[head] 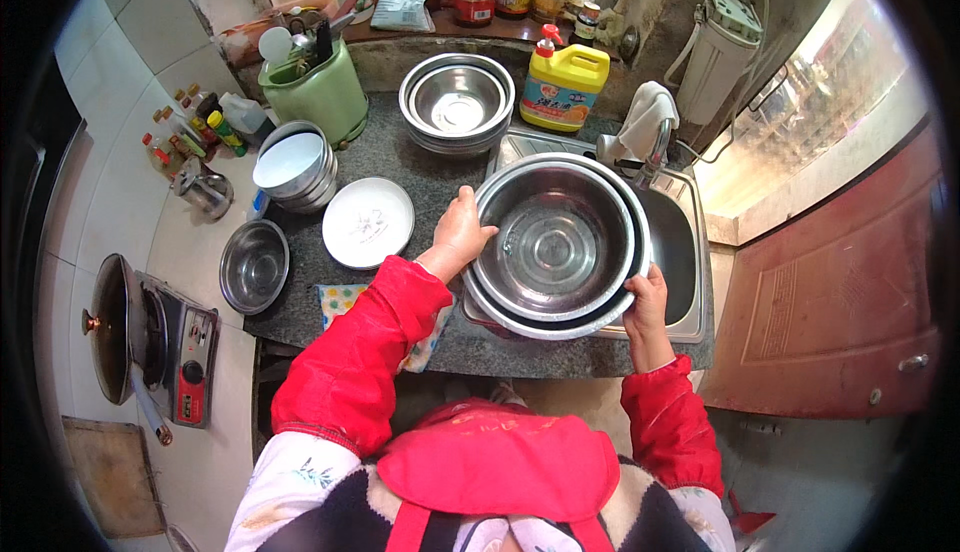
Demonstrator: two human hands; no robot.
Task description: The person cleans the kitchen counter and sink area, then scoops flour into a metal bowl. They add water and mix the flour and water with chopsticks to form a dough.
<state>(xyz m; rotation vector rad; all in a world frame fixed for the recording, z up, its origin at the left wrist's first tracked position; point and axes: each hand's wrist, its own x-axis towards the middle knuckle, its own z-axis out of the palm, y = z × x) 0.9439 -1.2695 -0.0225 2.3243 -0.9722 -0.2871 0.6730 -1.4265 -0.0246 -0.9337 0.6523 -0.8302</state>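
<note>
Two nested stainless steel basins, a smaller one [555, 248] inside a larger one [525, 325], are held over the left part of the metal sink [686, 327]. My left hand [461, 228] grips their left rim, thumb along the edge. At the lower right rim, my right hand [646, 304] grips the outer basin. The inner basin looks wet, with no food in it. Left of my left hand lies a white plate [368, 223] with a printed pattern. A dotted cloth [341, 304] lies partly under my left forearm.
Stacked steel bowls [457, 94] stand behind the basins, beside a yellow detergent jug [562, 91]. A faucet [660, 151] with a white cloth rises behind the sink. Leftward are a bowl stack [292, 166], a steel bowl [255, 267], a green utensil holder [319, 94] and a portable stove [191, 372].
</note>
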